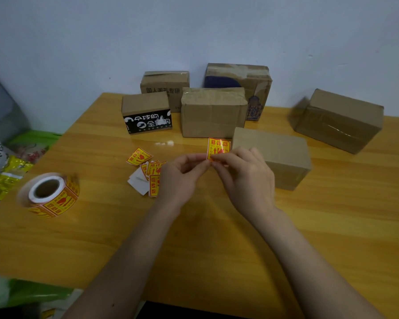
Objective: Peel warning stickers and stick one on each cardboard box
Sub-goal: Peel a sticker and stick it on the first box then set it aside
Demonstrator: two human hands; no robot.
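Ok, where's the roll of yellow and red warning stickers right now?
In the head view, the roll of yellow and red warning stickers lies on its side on the left part of the wooden table, left of the loose cut stickers and the left hand.

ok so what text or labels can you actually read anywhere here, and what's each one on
"易碎品" on the yellow warning sticker pinched by the left hand and right hand; its smaller print is too small to read.
"全球购", printed twice, on the black band of the small box.
"国人毛孔专研" on the back left box, partly blurred.
Stickers on the roll and in the loose pile: too blurred and turned to read.
Packets off the table's left edge: unreadable.
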